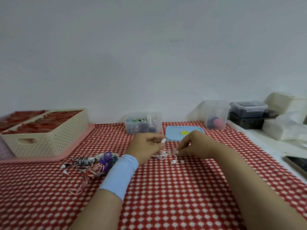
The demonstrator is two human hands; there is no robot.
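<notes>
cream basket left; blue lid; maybe phone right

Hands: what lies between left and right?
Head view shows a white earphone cable and pale ear tips on the checked cloth between the left hand, holding an earbud, and the right hand, pinching a tip.

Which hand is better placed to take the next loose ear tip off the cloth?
Right. The right hand pinches an ear tip down on the tablecloth, with loose tips beside it; the left hand is occupied, gripping a white earbud.
</notes>
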